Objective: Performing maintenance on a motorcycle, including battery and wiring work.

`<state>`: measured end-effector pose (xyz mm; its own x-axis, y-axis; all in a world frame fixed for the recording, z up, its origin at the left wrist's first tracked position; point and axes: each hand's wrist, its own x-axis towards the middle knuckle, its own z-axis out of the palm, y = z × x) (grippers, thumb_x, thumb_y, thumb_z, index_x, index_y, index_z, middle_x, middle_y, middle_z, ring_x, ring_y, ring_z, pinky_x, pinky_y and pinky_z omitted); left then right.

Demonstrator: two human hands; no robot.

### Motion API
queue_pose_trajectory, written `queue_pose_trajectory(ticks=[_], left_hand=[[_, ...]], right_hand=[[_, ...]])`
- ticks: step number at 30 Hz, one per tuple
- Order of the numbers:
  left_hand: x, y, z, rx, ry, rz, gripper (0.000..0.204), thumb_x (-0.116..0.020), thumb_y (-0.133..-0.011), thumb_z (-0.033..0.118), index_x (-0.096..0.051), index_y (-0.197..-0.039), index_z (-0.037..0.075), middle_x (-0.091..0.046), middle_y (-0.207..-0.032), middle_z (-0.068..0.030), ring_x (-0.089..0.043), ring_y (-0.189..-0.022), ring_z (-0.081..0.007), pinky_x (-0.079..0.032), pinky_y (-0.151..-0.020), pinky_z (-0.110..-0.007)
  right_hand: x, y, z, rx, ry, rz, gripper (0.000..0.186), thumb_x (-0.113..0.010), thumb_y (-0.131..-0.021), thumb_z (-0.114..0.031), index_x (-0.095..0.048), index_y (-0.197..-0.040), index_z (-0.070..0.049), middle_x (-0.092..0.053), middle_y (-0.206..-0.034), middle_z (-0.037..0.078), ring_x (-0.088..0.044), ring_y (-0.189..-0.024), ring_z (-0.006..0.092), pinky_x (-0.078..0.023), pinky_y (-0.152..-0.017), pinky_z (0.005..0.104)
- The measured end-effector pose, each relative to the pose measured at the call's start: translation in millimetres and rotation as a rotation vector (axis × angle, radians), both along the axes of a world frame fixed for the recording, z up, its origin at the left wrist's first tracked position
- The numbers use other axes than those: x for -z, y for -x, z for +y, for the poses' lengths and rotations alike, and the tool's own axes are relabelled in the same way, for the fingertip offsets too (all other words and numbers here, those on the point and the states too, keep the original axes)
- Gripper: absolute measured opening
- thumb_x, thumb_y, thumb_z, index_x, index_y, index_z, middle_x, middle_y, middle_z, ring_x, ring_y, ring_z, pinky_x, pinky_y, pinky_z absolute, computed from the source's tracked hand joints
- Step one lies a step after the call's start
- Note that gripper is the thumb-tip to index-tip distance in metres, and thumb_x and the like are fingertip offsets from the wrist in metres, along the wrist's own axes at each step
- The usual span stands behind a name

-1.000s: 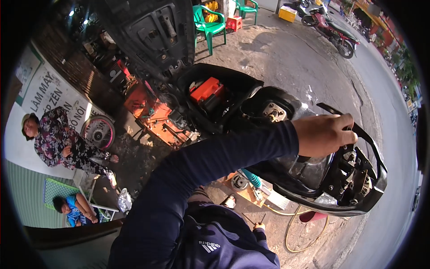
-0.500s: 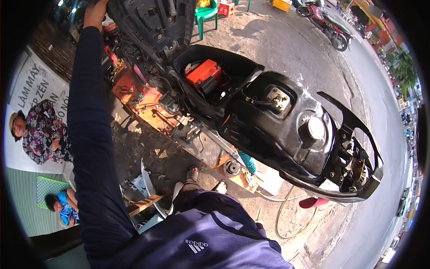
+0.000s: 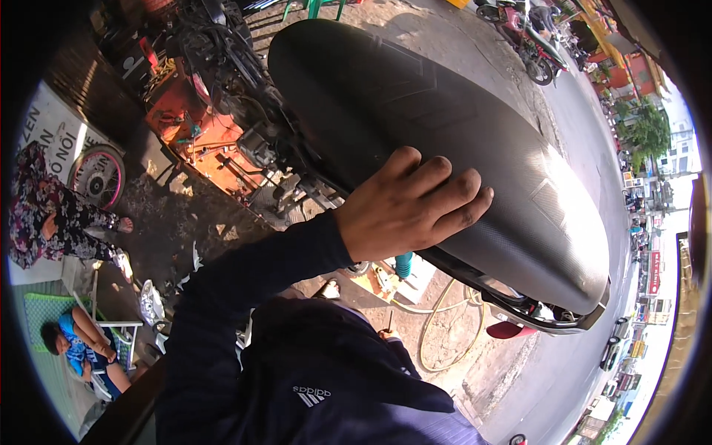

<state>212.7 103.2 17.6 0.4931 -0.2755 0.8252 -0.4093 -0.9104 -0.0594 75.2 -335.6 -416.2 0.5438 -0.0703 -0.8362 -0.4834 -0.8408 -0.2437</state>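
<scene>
The long black motorbike seat (image 3: 445,111) lies lowered over the rear of the bike, hiding the storage box and fuel tank. On its near side rests my left hand (image 3: 419,199), palm down, with the fingers bent and spaced apart; nothing is gripped in it. Low beside my body, my right hand (image 3: 387,335) is mostly hidden by my shirt. Its fingers close round a thin rod-like tool (image 3: 391,319), whose kind is too small to make out.
An orange tray (image 3: 215,159) with tools stands beside the bike. A hose (image 3: 423,334) coils on the ground. At left are a standing person (image 3: 44,208), a seated person (image 3: 81,341) and a wheel (image 3: 98,176). Another motorbike (image 3: 530,48) stands by the road.
The seat has swung down from its raised position and covers the open storage box and tank. My left hand has come down from the upper left onto it. My right hand has come into view.
</scene>
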Motion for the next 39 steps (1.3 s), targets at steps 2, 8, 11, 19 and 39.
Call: queue_pose_trajectory(ticks=[2,8,11,19,39], left_hand=[[-0.7,3.4,-1.8,0.011,0.019,0.051,0.049,-0.061,-0.080,0.018,-0.057,-0.129,0.018,-0.048,-0.116,-0.0032,-0.050,-0.094,-0.0179,-0.040,-0.076,-0.037],[19.3,30.5,-2.4,0.016,0.168,0.196,0.056,-0.069,-0.077,0.018,-0.055,-0.131,0.017,-0.050,-0.105,-0.0051,-0.052,-0.085,-0.0195,-0.043,-0.073,-0.036],[36.9,66.3,5.2,0.069,0.584,0.247,0.054,-0.077,-0.070,0.007,-0.060,-0.121,0.010,-0.056,-0.087,-0.0068,-0.056,-0.071,-0.0224,-0.046,-0.065,-0.036],[294.9,145.1,104.5,-0.003,0.972,1.274,0.015,-0.061,-0.090,0.009,-0.063,-0.103,0.001,-0.064,-0.072,-0.0093,-0.061,-0.059,-0.0153,-0.048,-0.056,-0.029],[607.7,47.4,509.6,-0.402,0.819,1.871,0.018,-0.064,-0.085,0.009,-0.074,-0.098,0.003,-0.070,-0.073,-0.0086,-0.067,-0.062,-0.0163,-0.053,-0.061,-0.031]], right_hand=[[-19.1,7.0,-8.3,-0.006,0.019,0.015,0.022,-0.064,-0.083,-0.025,-0.076,-0.093,-0.009,-0.072,-0.078,0.009,-0.068,-0.075,0.0203,-0.053,-0.073,0.0352],[-39.9,12.2,-25.6,-0.131,0.022,0.049,0.021,-0.064,-0.082,-0.022,-0.075,-0.095,-0.008,-0.072,-0.080,0.009,-0.067,-0.076,0.0202,-0.053,-0.074,0.0352],[-36.4,3.7,-33.2,-0.182,0.008,0.058,0.021,-0.065,-0.082,-0.020,-0.075,-0.096,-0.008,-0.072,-0.081,0.010,-0.067,-0.076,0.0202,-0.053,-0.074,0.0352],[82.8,17.2,-50.5,-0.097,-0.293,0.141,0.022,-0.066,-0.081,-0.013,-0.072,-0.101,-0.005,-0.072,-0.086,0.010,-0.067,-0.078,0.0197,-0.053,-0.074,0.0350],[13.5,91.0,475.3,0.979,0.322,-0.642,0.036,-0.065,-0.084,-0.031,-0.066,-0.073,0.003,-0.058,-0.056,0.016,-0.057,-0.053,0.0192,-0.043,-0.055,0.0392]])
